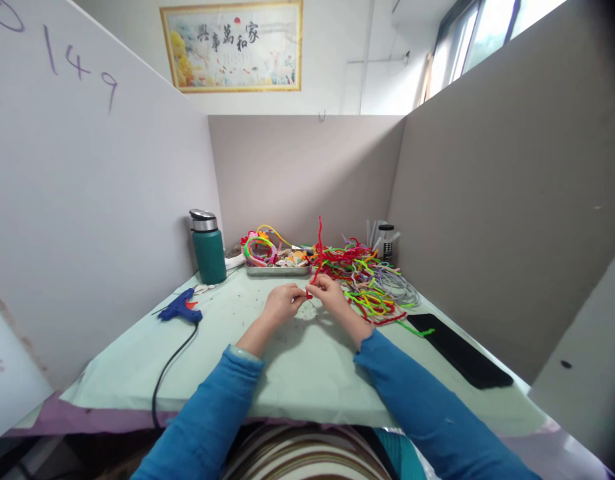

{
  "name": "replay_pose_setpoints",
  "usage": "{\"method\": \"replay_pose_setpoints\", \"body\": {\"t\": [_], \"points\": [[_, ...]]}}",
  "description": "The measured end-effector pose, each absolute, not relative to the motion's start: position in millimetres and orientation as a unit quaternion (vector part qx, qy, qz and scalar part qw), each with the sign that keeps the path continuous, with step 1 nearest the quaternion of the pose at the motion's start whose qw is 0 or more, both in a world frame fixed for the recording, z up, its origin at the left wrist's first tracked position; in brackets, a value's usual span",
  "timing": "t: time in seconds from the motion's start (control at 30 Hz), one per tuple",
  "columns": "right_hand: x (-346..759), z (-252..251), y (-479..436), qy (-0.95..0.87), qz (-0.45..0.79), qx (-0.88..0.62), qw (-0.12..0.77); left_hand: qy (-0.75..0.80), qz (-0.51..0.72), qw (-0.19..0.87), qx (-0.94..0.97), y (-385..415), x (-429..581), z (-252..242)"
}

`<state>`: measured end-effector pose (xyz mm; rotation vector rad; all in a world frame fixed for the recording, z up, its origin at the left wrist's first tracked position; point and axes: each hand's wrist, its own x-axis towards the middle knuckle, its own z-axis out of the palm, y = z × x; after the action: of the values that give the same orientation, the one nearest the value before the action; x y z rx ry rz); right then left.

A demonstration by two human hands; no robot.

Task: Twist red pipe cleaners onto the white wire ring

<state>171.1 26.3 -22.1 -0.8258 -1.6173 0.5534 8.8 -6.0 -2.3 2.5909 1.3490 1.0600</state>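
Note:
My left hand (281, 304) and my right hand (331, 295) meet above the middle of the pale green table cover (137, 360), fingers pinched together. Between them they hold the lower end of a red pipe cleaner (318, 250), which stands up from my fingers. Both sleeves are blue. A small whitish bit (307, 311) lies on the cover just under my hands. A heap of coloured pipe cleaners (370, 280) lies right behind and to the right of my right hand.
A metal tray (276, 269) with craft bits and coloured rings stands at the back. A green flask (208, 247) is back left, a blue glue gun (180, 309) with black cable on the left. A black phone (458, 349) lies right. Partition walls enclose three sides.

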Motion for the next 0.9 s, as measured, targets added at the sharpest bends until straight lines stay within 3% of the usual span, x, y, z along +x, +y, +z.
{"method": "replay_pose_setpoints", "body": {"t": [0.23,0.9], "points": [[174.3,-22.4,26.0,-0.643,0.397,-0.379,0.534,0.389,0.372,0.001,0.842,-3.7,9.5,-5.9],[173.9,-25.7,30.2,-0.604,0.423,-0.372,0.563,0.373,0.435,-0.010,0.820,-0.9,12.5,-9.1]]}}
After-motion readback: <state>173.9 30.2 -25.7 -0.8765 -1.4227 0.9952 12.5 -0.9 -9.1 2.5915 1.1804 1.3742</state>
